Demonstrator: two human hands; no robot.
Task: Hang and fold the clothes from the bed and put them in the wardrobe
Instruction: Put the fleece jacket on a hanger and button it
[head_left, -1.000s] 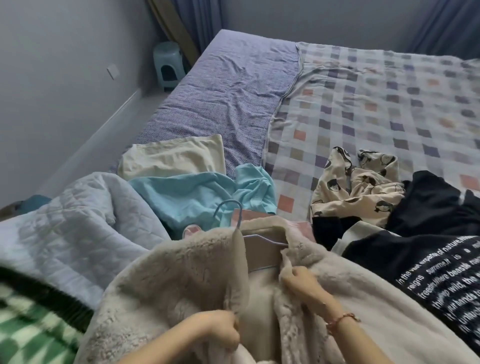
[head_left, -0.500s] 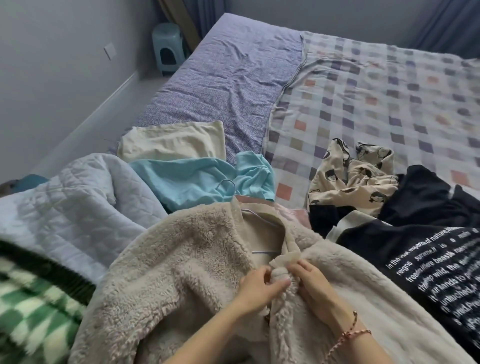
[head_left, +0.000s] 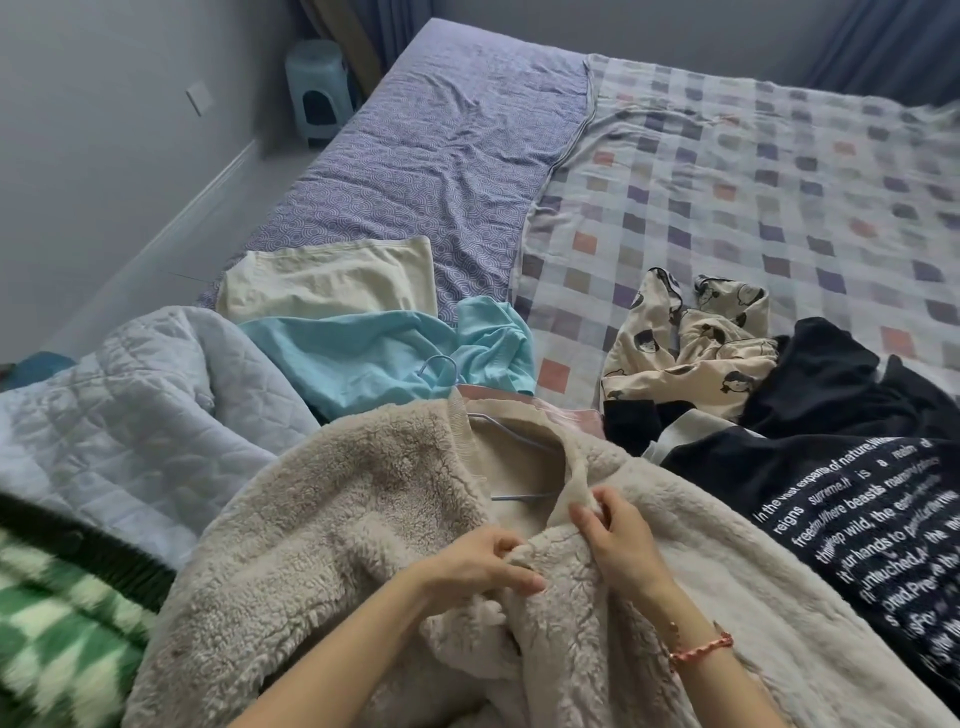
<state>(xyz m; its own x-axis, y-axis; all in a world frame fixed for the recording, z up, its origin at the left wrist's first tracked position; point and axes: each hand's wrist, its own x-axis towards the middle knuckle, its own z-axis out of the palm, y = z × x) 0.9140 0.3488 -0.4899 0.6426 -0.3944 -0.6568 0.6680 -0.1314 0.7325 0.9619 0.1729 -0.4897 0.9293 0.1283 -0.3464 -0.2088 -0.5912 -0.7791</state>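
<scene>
Fleece (head_left: 332, 519) is lying on the near end of the bed (head_left: 441, 156), with a hanger (head_left: 514, 497) sitting inside its neck. Curled on the pile, the left hand (head_left: 478, 569) is pinching one front edge and the right hand (head_left: 621, 540) is pinching the other, just below the collar. Closing the front seems to be the step. It is calling for level edges, joined at the top first and kept taut, so the shoulders are not slipping off.
</scene>
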